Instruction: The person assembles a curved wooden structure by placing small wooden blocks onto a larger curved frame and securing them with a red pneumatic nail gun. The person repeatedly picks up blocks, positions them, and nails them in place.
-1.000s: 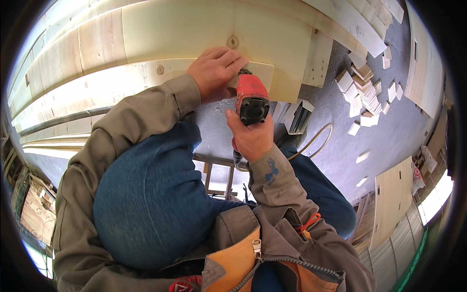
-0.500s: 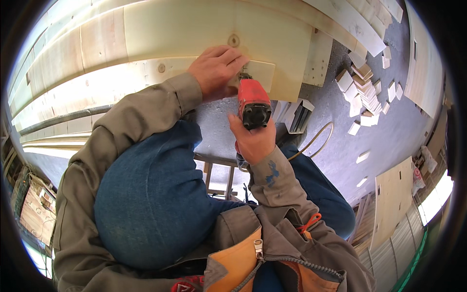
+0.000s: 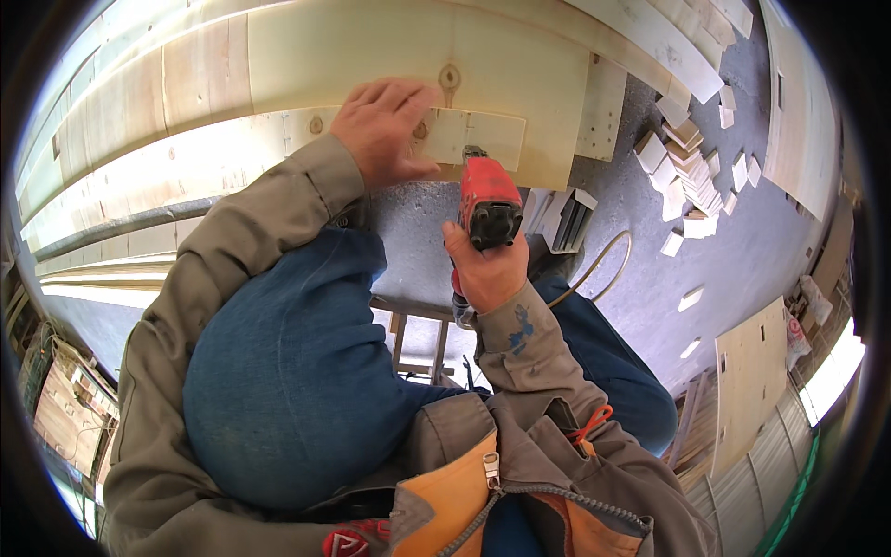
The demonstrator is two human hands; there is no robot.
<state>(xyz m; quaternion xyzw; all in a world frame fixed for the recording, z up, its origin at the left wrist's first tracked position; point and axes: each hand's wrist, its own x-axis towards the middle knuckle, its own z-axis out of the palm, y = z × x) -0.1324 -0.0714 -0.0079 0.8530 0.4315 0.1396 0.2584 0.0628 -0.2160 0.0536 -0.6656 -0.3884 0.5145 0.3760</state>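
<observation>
Pressing flat: left hand (image 3: 385,130) open, fingers spread on the small wood plate (image 3: 471,137), holding it against the face of the big timber beam (image 3: 306,56). Right hand (image 3: 487,269) wrapped fully around the grip of the red nailer (image 3: 489,206), nose up against the plate's lower edge, just right of the left hand. Hose (image 3: 603,260) loops off the tool over the floor.

Labels/packages: none legible. Small red-and-white badge (image 3: 345,541) at bottom edge, on the clothing; orange panel with zip (image 3: 455,506) beside it.

Surface: pale laminated beam with knots, running left to right along the top. Grey concrete floor (image 3: 724,251) below, scattered with short wood offcuts (image 3: 687,167) stacked and loose at right. Plywood sheet (image 3: 752,371) lying lower right. More boards (image 3: 807,111) along far right. Blue-trousered knee (image 3: 278,390) fills the centre
</observation>
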